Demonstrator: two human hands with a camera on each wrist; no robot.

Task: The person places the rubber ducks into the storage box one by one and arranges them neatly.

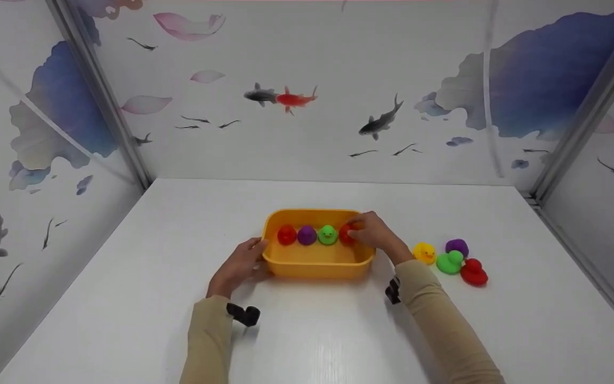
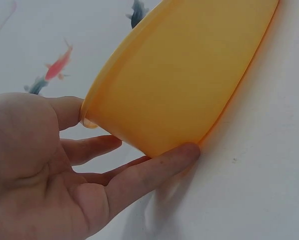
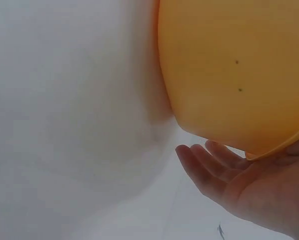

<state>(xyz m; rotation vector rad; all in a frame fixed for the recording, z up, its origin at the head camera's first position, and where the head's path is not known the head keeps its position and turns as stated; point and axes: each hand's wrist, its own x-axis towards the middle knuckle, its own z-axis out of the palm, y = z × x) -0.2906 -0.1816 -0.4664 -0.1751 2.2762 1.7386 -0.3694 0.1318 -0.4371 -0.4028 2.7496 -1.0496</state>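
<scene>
An orange-yellow plastic basin [image 1: 317,271] stands on the white table in the head view. My left hand [image 1: 241,262] grips its left end, one finger at the rim and others against the outer wall in the left wrist view. Inside, a red toy duck [image 1: 287,234], a purple one [image 1: 307,235] and a green one [image 1: 328,234] sit in a row. At the row's right end, my right hand [image 1: 373,232] pinches another red duck [image 1: 346,234], partly hidden by its fingers. Outside the basin's wall, the right wrist view shows its other fingers [image 3: 204,167] loosely bent.
Right of the basin lies a loose group of toy ducks: yellow [image 1: 424,253], purple [image 1: 457,247], green [image 1: 450,263] and red [image 1: 474,272]. White panels with painted fish [image 1: 296,100] enclose the table at the back and both sides.
</scene>
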